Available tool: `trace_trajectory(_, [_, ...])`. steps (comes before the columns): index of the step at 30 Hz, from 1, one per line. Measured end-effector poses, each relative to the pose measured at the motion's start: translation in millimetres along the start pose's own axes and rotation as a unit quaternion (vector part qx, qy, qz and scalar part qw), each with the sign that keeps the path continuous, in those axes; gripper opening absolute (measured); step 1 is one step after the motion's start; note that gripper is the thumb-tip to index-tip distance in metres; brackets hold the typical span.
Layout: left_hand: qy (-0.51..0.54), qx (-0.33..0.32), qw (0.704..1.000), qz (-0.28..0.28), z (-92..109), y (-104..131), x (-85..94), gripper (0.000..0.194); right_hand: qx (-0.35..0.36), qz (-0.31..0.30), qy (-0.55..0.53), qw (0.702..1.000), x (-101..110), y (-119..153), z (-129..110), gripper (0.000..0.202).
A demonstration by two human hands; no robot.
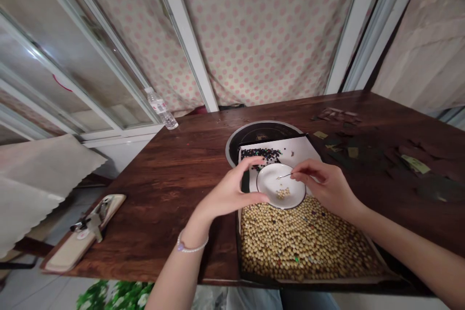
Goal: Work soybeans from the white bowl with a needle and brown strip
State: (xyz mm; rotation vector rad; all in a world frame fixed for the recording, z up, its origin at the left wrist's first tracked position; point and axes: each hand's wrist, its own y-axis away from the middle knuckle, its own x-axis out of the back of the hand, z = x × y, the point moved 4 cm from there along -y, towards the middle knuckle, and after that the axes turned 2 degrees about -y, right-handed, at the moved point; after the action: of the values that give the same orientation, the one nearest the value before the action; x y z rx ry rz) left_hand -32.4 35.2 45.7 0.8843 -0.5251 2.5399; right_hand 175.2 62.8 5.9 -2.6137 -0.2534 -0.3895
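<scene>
A small white dish (267, 185) with a dark rim lies over a tray of beads, holding a little cluster of cream beads (282, 193). My left hand (238, 186) curves around the dish's left side, thumb at the near edge and fingers at the far edge. Between the pinched fingertips of my right hand (325, 184) is a thin, dark needle (285, 176), its pale tip over the dish. Many yellowish beads (298, 242) fill the near part of the tray, with a few coloured ones among them. Dark beads (263, 153) sit on white paper behind the dish.
The dark-edged tray (239, 252) sits at the front of the wooden table (160, 193). Behind it lies a round black tray (236, 138). A plastic bottle (162, 110) stands at the back left, a board with metal clamp-like parts (85, 232) front left, and dark scraps (385, 155) right.
</scene>
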Motion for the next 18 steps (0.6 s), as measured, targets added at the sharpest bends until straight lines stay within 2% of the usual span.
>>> trace_trajectory(2, [-0.079,0.068,0.993,-0.06,-17,4,7.3,0.088,-0.004,0.005,-0.004,1.0,-1,0,2,0.013])
trace_trajectory(4, [-0.158,0.117,0.975,-0.105,-33,7,6.4,0.099,-0.007,0.003,-0.004,1.0,-2,0,2,0.014])
trace_trajectory(7, [-0.239,0.12,0.958,-0.108,-45,7,-1.0,0.102,0.0,0.001,0.001,1.0,-4,0,-1,0.014])
trace_trajectory(10, [-0.252,0.11,0.955,-0.112,-47,5,-6.7,0.097,0.007,0.0,0.006,1.0,-4,0,-3,0.015])
trace_trajectory(14, [-0.248,0.113,0.957,-0.104,-47,4,-3.0,0.092,-0.003,-0.002,0.012,1.0,-5,0,-2,0.017])
trace_trajectory(18, [-0.238,0.106,0.962,-0.082,-47,3,1.0,0.068,-0.006,-0.008,0.011,1.0,-6,1,-1,0.017])
